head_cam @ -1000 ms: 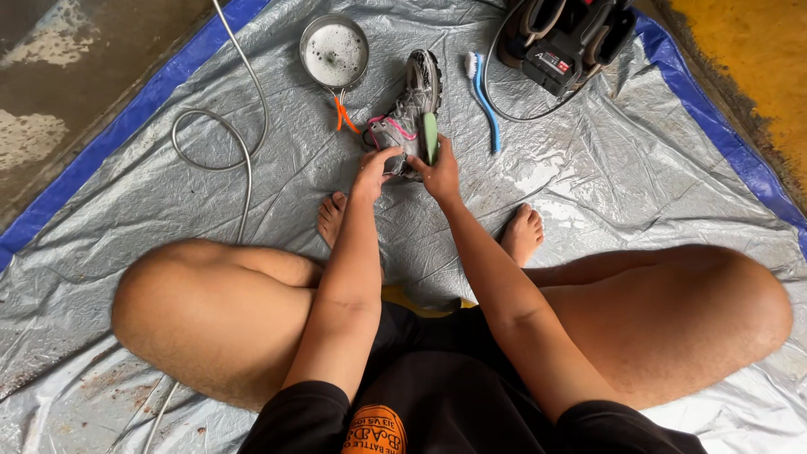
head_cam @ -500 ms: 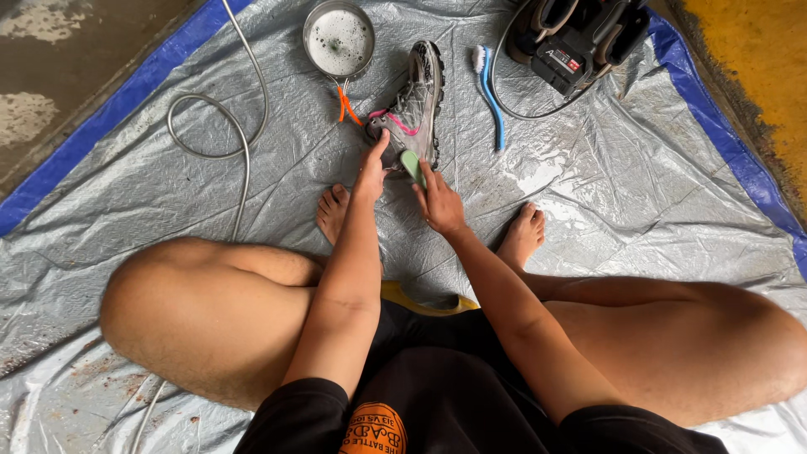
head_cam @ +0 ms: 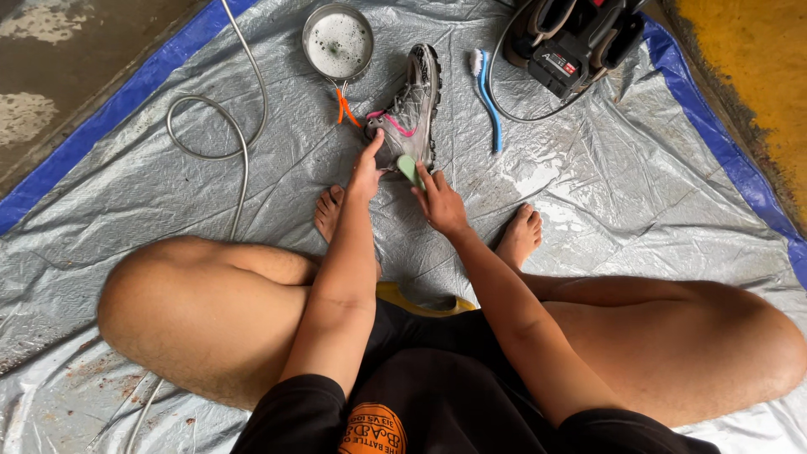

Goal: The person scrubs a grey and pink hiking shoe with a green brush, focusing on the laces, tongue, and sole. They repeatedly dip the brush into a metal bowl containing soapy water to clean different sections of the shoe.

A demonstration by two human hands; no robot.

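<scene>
Grey shoe point(head_cam: 409, 109) lies on its side on far-centre tarp point(head_cam: 639, 168), visibly soiled; left hand point(head_cam: 367, 172) presses fingertips on its heel, right hand point(head_cam: 437, 197) pinches green brush point(head_cam: 409, 169) at the heel; scrubbing appears partway, rinse outstanding.

head-worn view, looking steeply down, close over lap, tarp point(head_cam: 639, 168) ahead

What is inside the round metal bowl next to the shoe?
The metal bowl holds whitish, foamy water that covers its bottom. Whether anything lies beneath the foam cannot be seen. An orange cord hangs off its near rim, beside the grey shoe.
</scene>
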